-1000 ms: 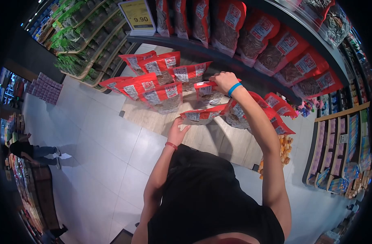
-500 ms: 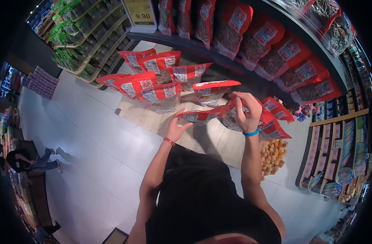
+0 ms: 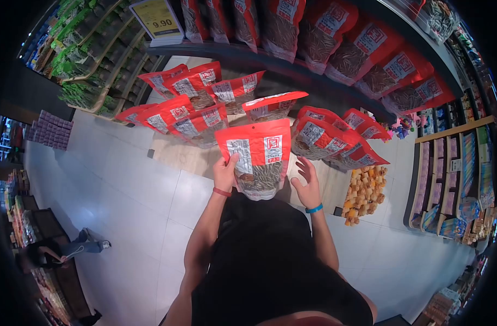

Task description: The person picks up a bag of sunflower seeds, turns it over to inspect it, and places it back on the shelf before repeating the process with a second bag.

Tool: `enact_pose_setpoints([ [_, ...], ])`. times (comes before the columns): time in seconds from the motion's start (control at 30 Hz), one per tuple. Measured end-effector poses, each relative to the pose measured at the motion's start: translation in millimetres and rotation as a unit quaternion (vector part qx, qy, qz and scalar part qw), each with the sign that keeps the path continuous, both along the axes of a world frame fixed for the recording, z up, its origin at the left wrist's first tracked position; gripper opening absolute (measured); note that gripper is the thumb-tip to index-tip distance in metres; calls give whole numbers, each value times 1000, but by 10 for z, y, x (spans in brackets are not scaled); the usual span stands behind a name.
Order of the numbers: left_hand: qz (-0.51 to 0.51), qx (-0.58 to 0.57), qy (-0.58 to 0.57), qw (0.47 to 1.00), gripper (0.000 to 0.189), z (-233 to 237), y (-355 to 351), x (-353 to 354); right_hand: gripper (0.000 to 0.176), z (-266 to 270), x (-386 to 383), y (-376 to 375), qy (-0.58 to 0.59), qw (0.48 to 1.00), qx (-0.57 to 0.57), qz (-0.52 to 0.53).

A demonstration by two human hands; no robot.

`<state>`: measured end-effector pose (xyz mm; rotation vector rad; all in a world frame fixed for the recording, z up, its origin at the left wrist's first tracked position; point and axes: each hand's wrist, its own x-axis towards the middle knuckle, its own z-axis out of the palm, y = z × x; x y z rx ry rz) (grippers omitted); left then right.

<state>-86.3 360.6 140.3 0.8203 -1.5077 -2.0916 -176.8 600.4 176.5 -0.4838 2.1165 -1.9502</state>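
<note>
The red seed pouch (image 3: 256, 157) that lay flat on the display a second ago now stands upright at centre frame, lifted clear of the stacked pouches (image 3: 199, 117). The left hand (image 3: 225, 173) pinches its left edge. The right hand (image 3: 307, 182) has come down from the back row and hovers spread beside it. The pouch is glossy film with white labels and a clear window showing dark, slender seeds.

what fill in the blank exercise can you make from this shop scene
1. The left hand holds a ___ bag by its edge.
2. The right hand, open beside the bag, has a ___ wristband.
3. The price sign on the shelf reads ___.

Missing words: red; blue; 9.90
</note>
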Motion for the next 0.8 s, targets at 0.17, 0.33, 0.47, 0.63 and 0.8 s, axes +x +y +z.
enact_pose_setpoints([
  [0.17, 4, 70, 38, 997, 20, 261, 237, 117, 38, -86, 43, -17, -253, 941, 15, 222],
  [0.33, -35, 65, 28, 997, 19, 557, 209, 214, 27, -71, 72, -39, -199, 957, -38, 208],
  [0.47, -182, 31, -8, 983, 24, 577, 273, 372, 23, 54, -15, 2, -207, 958, 9, 196],
  [0.63, -190, 50, 3, 981, 29, 704, 458, 428, 24, 260, -20, -49, -188, 963, -52, 188],
  [0.8, -208, -21, 20, 978, 31, 777, 441, 460, 24, 172, -37, 7, -169, 965, -29, 200],
])
